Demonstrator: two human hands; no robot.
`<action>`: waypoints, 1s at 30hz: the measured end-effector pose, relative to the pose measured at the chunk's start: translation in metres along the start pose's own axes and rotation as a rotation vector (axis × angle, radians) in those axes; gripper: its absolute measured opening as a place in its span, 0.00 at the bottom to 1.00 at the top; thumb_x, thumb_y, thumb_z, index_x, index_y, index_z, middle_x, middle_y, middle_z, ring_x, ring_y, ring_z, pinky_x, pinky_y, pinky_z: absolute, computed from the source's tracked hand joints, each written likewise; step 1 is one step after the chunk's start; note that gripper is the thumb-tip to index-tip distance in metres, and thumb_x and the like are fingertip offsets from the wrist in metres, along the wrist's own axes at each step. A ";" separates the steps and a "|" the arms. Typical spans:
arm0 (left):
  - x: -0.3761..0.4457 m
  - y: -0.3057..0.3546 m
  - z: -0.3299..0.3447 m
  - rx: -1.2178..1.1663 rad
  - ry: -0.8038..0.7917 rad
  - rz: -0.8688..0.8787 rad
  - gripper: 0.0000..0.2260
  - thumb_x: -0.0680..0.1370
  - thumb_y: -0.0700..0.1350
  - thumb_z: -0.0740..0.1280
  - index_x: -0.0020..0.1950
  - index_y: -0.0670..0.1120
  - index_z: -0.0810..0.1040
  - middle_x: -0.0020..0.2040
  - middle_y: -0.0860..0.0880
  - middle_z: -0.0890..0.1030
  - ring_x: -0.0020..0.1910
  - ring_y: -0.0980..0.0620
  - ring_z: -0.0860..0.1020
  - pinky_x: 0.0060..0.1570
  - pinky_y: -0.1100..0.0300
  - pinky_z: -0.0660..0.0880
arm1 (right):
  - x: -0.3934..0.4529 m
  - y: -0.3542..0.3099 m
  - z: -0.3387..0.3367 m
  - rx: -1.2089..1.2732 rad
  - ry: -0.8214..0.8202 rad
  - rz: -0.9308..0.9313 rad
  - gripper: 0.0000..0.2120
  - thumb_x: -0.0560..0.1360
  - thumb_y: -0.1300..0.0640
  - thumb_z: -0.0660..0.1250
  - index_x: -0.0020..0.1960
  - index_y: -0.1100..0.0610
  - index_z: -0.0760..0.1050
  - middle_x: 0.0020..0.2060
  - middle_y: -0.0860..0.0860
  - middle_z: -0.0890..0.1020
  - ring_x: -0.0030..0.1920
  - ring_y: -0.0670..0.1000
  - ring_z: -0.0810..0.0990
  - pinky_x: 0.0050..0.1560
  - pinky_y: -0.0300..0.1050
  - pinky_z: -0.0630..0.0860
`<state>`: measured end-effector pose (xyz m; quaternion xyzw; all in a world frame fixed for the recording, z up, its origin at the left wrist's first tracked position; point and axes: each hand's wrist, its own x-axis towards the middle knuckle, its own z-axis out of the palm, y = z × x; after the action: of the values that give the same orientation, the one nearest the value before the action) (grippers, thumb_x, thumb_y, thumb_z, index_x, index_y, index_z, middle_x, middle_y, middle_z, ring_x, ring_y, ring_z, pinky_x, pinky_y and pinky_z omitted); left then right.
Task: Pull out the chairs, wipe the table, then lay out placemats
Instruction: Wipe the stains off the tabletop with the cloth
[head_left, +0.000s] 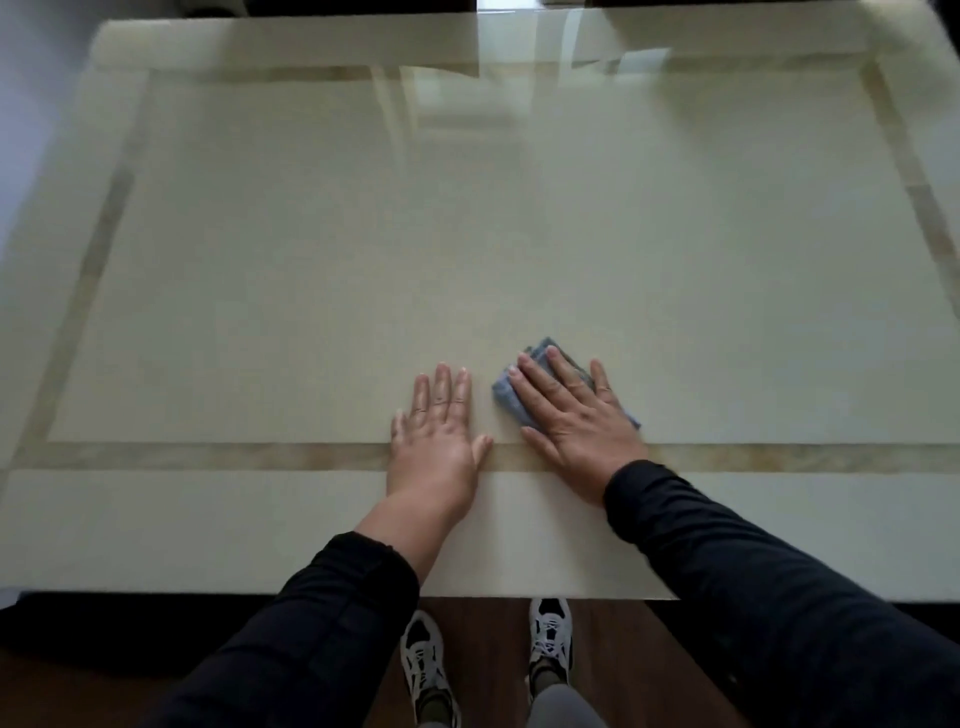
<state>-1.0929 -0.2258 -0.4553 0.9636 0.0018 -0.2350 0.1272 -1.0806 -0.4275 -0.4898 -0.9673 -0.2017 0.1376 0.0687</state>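
A glossy cream table (311, 260) with a tan inlaid border fills the view. My right hand (576, 421) lies flat, fingers spread, pressing a folded blue cloth (506, 395) onto the tabletop near the front edge; most of the cloth is hidden under the palm. My left hand (441, 431) rests flat on the bare table just left of it, fingers apart and holding nothing. No chairs or placemats are visible.
The table's front edge (156, 592) runs across the bottom, with dark wood floor and my two sneakers (550, 639) below it. Window light reflects off the far part of the tabletop (493, 88).
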 end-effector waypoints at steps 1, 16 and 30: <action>-0.001 -0.006 -0.004 0.025 -0.008 0.037 0.34 0.84 0.57 0.55 0.81 0.54 0.36 0.80 0.54 0.34 0.79 0.53 0.35 0.78 0.50 0.43 | -0.009 0.010 -0.001 -0.029 0.003 0.011 0.31 0.81 0.38 0.43 0.82 0.45 0.44 0.81 0.42 0.44 0.80 0.48 0.41 0.77 0.65 0.45; 0.001 -0.123 -0.027 0.197 -0.019 0.176 0.32 0.84 0.61 0.46 0.79 0.54 0.31 0.78 0.54 0.29 0.77 0.54 0.31 0.77 0.52 0.38 | 0.041 -0.110 0.006 0.005 0.016 0.138 0.31 0.82 0.38 0.45 0.81 0.46 0.40 0.80 0.43 0.39 0.79 0.49 0.35 0.77 0.64 0.41; 0.033 -0.163 -0.044 0.138 -0.009 0.118 0.33 0.82 0.62 0.46 0.78 0.55 0.29 0.76 0.54 0.25 0.75 0.53 0.25 0.76 0.50 0.32 | 0.131 -0.132 -0.010 0.000 0.030 0.189 0.34 0.81 0.38 0.45 0.81 0.50 0.38 0.80 0.48 0.37 0.79 0.54 0.35 0.76 0.65 0.38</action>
<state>-1.0536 -0.0591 -0.4726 0.9675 -0.0717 -0.2310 0.0741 -1.0112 -0.2542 -0.4867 -0.9839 -0.1086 0.1290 0.0584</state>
